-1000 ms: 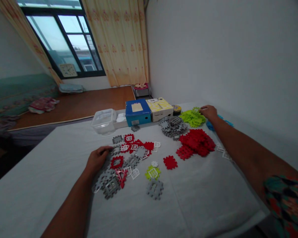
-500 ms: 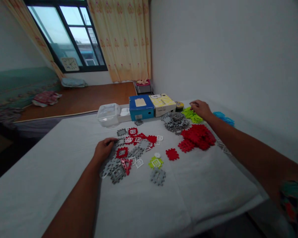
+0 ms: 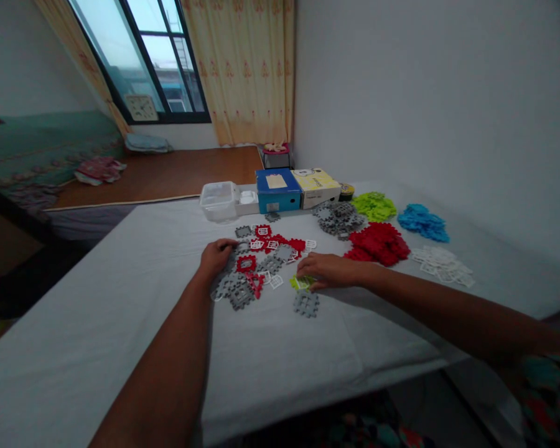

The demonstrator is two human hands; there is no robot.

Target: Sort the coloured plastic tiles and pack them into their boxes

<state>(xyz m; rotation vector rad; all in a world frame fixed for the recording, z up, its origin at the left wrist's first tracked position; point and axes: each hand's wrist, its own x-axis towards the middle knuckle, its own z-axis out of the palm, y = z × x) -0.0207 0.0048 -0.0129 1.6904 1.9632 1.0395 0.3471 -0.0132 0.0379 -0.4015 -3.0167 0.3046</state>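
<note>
A scatter of grey, red and white flat interlocking tiles (image 3: 261,261) lies in the middle of a white-sheeted surface (image 3: 121,298). My left hand (image 3: 218,256) rests on the left edge of that scatter, fingers curled over grey pieces. My right hand (image 3: 324,271) lies palm down over a lime-green tile (image 3: 301,283) with a white insert, fingers closing on it. A single grey tile (image 3: 306,303) lies just in front of it.
Sorted piles sit farther back: grey (image 3: 338,218), lime green (image 3: 374,206), red (image 3: 378,242), blue (image 3: 422,222) and white (image 3: 441,262). A blue box (image 3: 277,190), a yellow box (image 3: 318,186) and a clear plastic tub (image 3: 219,199) line the far edge. The wall is at right.
My right hand left the lime-green pile at the back and came down onto the lime-green tile near the middle. The view shifted, and my left hand stayed on the scatter.
</note>
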